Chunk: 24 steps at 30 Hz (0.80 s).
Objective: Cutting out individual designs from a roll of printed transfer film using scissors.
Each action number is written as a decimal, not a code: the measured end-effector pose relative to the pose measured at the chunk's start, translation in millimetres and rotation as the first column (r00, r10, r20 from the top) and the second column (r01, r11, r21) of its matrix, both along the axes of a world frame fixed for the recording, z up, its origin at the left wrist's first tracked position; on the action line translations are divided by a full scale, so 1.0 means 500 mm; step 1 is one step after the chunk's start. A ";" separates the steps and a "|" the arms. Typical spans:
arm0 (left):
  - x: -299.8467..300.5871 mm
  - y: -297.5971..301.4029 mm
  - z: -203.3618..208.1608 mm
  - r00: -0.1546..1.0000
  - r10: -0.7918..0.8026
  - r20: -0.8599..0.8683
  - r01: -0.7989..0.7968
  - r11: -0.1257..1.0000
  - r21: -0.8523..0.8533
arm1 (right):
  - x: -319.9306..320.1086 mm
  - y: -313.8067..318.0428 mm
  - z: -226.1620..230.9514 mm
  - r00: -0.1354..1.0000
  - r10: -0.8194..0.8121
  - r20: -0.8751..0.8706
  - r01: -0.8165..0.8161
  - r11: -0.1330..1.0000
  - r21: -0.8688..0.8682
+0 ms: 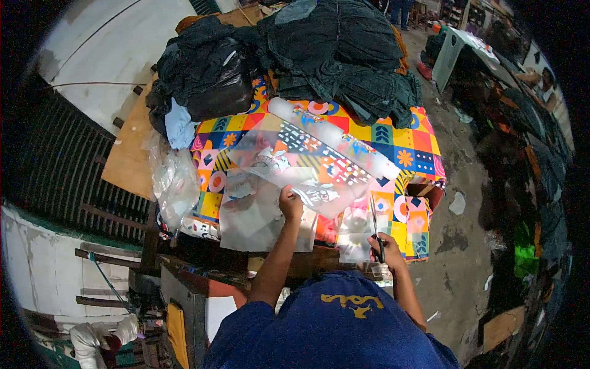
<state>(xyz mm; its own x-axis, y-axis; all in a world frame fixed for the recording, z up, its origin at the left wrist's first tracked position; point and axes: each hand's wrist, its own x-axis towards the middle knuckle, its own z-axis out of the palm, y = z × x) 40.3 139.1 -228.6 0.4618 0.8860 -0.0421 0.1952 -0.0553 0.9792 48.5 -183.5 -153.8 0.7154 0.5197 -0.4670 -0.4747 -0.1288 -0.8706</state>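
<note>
My left hand (291, 205) pinches the edge of a translucent plastic film (335, 208) printed with white lettering and shapes. In my right hand (387, 247) is a pair of scissors (373, 215) with dark handles, their blades pointing away from me just right of the film. Beyond both hands a roll of the film (380, 161) lies slantwise across the table, with white and coloured prints on it. Another translucent sheet (239, 224) lies flat to the left of my left hand. Part of the film's near edge is hard to make out against the sheets below.
A bright patterned cloth (424, 147) covers the table. Dark denim garments (335, 43) are piled along its far side, beside a black plastic bag (224, 86). Crumpled clear plastic (174, 178) hangs at the left edge. A pale plastic table (452, 52) stands far right.
</note>
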 end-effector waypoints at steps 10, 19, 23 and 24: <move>0.020 0.051 -0.084 0.982 0.064 -0.180 0.041 0.848 0.528 | 0.211 0.118 -0.026 0.381 0.281 0.881 0.321 0.853 -0.411; 0.023 0.020 0.032 0.985 -0.124 -0.116 0.149 0.960 0.236 | 0.410 0.197 -0.122 0.161 0.537 0.828 0.491 0.685 -0.539; 0.028 0.027 0.079 0.958 -0.286 -0.016 0.276 0.908 0.316 | 0.425 0.207 -0.165 0.237 0.587 0.774 0.609 0.532 -0.589; 0.035 0.035 0.085 0.953 -0.301 -0.014 0.288 0.897 0.336 | 0.430 0.211 -0.164 0.262 0.559 0.787 0.607 0.539 -0.584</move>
<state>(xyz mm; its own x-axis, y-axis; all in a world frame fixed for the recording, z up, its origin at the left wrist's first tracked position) 57.6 156.7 -186.1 0.6992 0.6691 0.2518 0.0830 -0.4258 0.9010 263.3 -77.9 -235.6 0.8534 0.3848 0.3516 0.4505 -0.8838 -0.1261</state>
